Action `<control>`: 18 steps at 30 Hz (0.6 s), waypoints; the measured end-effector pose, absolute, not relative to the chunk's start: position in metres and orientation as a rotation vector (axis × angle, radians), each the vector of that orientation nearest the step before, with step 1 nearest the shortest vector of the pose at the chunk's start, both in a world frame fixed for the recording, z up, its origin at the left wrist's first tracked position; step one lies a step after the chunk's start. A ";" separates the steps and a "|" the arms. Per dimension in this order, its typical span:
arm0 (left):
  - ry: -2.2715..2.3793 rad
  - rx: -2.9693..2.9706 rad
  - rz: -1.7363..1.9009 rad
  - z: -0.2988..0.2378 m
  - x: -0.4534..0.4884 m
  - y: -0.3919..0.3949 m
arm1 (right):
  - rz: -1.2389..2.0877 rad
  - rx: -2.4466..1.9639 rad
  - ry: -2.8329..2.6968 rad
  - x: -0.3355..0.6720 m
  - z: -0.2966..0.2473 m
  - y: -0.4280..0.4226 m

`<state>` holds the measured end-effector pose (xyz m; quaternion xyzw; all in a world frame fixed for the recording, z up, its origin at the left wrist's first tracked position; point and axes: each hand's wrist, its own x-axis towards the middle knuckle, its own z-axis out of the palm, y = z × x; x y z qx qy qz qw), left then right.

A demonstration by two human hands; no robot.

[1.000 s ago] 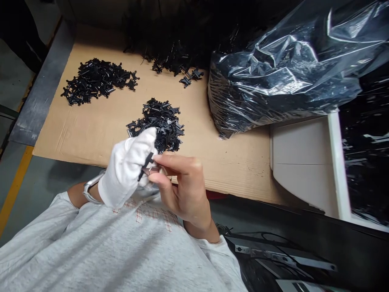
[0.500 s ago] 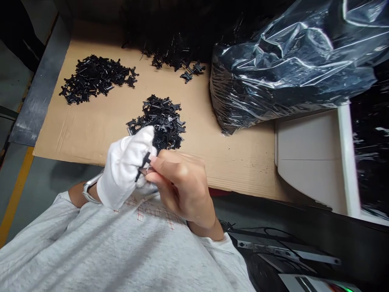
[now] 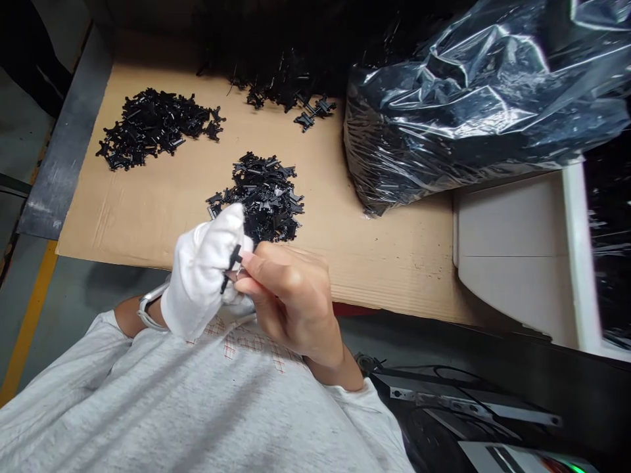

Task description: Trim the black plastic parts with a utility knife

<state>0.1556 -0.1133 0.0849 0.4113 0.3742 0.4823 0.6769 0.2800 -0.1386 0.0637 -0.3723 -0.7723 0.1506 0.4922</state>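
My left hand (image 3: 203,269), in a white cloth glove, is closed around a small black plastic part (image 3: 233,257) with short arms. My bare right hand (image 3: 292,295) meets it from the other side, thumb and forefinger pinched at the part's edge. A tiny thin, shiny piece shows between the right fingertips, too small to name. Both hands are held above the front edge of the cardboard sheet (image 3: 384,263). Just beyond them lies a pile of similar black plastic parts (image 3: 269,197), its near side hidden by the glove.
A second heap of black parts (image 3: 158,125) lies at the left. More black pieces (image 3: 305,118) are scattered at the back. A large black plastic bag (image 3: 444,125) rests at the right, beside a white box (image 3: 513,263). Metal equipment with cables (image 3: 463,401) stands low at the right.
The view has shifted slightly. Both hands keep nearly the same pose around the small black plastic part.
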 end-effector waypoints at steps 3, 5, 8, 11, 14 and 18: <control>0.846 0.958 1.088 0.082 0.155 -0.113 | 0.364 -0.910 -1.872 0.279 0.063 -0.138; 0.841 0.962 1.077 0.080 0.154 -0.112 | 0.360 -0.921 -1.869 0.278 0.062 -0.138; 0.844 0.930 1.051 0.077 0.155 -0.113 | 0.347 -0.927 -1.858 0.278 0.061 -0.138; 0.835 0.926 1.055 0.077 0.157 -0.113 | 0.334 -0.923 -1.846 0.277 0.060 -0.138; 0.879 0.975 1.088 0.078 0.158 -0.113 | 0.340 -0.932 -1.841 0.276 0.060 -0.138; 0.923 0.943 1.094 0.081 0.160 -0.115 | 0.389 -0.925 -1.832 0.278 0.061 -0.139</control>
